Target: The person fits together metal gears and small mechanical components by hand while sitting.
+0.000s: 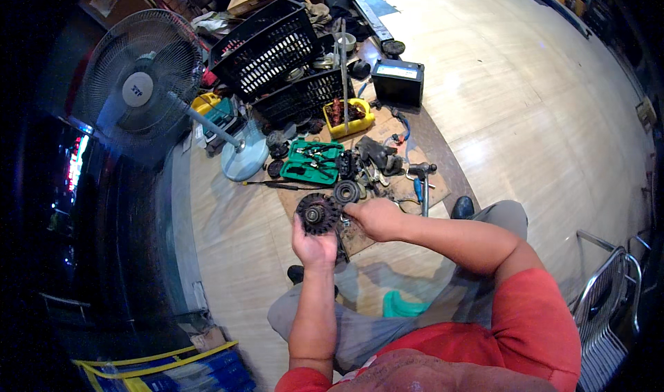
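One dark finned rotor (315,214) rests in the left hand (315,248), clasped from below, seemingly to keep its face upturned, while the right hand (377,219) curls just beside it, whether gripping anything I cannot tell.

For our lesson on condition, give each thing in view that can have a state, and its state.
Finned rotor, held in left hand
Right hand, curled beside the rotor
Green tool case, open
Yellow container, open-topped, loaded
Upper black crate, tilted
Pedestal fan, upright; whether spinning, unclear
Hammer, lying down
Black battery, upright
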`<action>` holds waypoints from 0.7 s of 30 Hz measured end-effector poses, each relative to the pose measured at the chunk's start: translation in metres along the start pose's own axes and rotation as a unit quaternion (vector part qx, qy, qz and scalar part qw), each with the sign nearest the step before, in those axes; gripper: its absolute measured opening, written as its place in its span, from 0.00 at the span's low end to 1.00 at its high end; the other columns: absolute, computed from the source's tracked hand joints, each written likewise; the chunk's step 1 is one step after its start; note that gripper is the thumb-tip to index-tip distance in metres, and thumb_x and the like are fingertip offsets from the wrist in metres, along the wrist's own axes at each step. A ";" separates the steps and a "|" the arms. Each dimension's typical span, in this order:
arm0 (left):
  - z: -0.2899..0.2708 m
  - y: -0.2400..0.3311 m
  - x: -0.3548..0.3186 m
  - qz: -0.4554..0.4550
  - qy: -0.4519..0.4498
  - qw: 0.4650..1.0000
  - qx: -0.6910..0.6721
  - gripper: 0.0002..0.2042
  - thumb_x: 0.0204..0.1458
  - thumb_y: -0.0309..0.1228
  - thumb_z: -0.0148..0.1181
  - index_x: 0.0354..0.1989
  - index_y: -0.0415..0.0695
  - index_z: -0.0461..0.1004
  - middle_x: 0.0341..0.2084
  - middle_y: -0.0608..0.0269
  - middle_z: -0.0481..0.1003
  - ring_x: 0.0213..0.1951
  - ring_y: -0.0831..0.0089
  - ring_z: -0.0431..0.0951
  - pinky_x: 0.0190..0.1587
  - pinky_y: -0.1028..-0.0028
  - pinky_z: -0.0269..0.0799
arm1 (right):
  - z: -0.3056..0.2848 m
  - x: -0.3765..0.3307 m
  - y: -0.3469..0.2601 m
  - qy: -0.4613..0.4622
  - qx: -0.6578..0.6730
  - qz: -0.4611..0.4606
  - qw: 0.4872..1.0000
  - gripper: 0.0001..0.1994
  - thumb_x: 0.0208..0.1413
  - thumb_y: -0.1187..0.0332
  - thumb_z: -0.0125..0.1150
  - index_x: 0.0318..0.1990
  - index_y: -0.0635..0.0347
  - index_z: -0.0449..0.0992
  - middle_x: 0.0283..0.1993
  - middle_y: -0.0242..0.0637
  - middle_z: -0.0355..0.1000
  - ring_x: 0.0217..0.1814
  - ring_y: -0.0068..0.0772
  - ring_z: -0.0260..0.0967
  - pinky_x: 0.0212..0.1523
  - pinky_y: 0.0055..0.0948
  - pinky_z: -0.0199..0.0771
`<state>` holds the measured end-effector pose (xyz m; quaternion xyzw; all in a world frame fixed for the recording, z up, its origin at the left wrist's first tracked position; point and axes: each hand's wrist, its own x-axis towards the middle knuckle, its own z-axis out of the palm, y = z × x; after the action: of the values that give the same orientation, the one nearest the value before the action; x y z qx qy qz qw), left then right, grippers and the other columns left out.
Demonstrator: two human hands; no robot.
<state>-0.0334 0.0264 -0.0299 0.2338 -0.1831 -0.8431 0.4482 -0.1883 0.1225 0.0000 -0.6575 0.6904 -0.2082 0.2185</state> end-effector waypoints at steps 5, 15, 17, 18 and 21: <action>0.005 0.009 -0.002 -0.021 -0.010 0.997 -0.073 0.21 0.62 0.42 0.40 0.53 0.40 0.68 0.49 0.52 0.73 0.52 0.52 0.71 0.58 0.46 0.63 | 0.004 0.004 0.017 0.021 0.024 -0.014 0.999 0.09 0.51 0.71 0.53 0.41 0.56 0.69 0.29 0.51 0.74 0.34 0.57 0.73 0.33 0.52 0.71; 0.013 0.049 0.000 0.056 0.057 0.993 -0.083 0.20 0.62 0.41 0.40 0.55 0.40 0.67 0.53 0.52 0.71 0.56 0.51 0.69 0.62 0.48 0.59 | -0.025 -0.001 0.042 0.040 -0.047 0.002 0.998 0.08 0.57 0.63 0.50 0.39 0.53 0.72 0.28 0.50 0.73 0.32 0.55 0.73 0.31 0.52 0.71; 0.010 0.050 0.003 0.047 0.069 0.991 -0.102 0.21 0.62 0.44 0.39 0.54 0.42 0.68 0.51 0.52 0.72 0.53 0.50 0.71 0.56 0.48 0.65 | -0.022 0.000 0.046 0.037 -0.066 -0.011 0.997 0.08 0.57 0.63 0.50 0.38 0.53 0.72 0.26 0.50 0.73 0.31 0.55 0.73 0.30 0.52 0.71; 0.003 0.047 0.006 0.040 0.035 0.994 -0.097 0.21 0.62 0.44 0.39 0.54 0.43 0.69 0.50 0.54 0.73 0.54 0.52 0.71 0.56 0.48 0.64 | -0.020 -0.001 0.053 0.040 -0.076 -0.016 0.996 0.07 0.57 0.63 0.50 0.38 0.53 0.72 0.26 0.50 0.73 0.30 0.55 0.73 0.30 0.52 0.71; 0.011 0.048 0.004 0.044 0.059 0.993 -0.093 0.21 0.62 0.44 0.40 0.53 0.43 0.69 0.50 0.54 0.73 0.54 0.53 0.71 0.58 0.48 0.61 | -0.024 0.000 0.065 0.019 -0.092 -0.014 0.996 0.07 0.54 0.67 0.50 0.38 0.54 0.73 0.29 0.48 0.74 0.33 0.54 0.74 0.32 0.50 0.72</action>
<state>-0.0098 -0.0010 0.0032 0.2324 -0.0866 -0.8209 0.5145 -0.2553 0.1261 -0.0181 -0.6799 0.7017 -0.1596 0.1410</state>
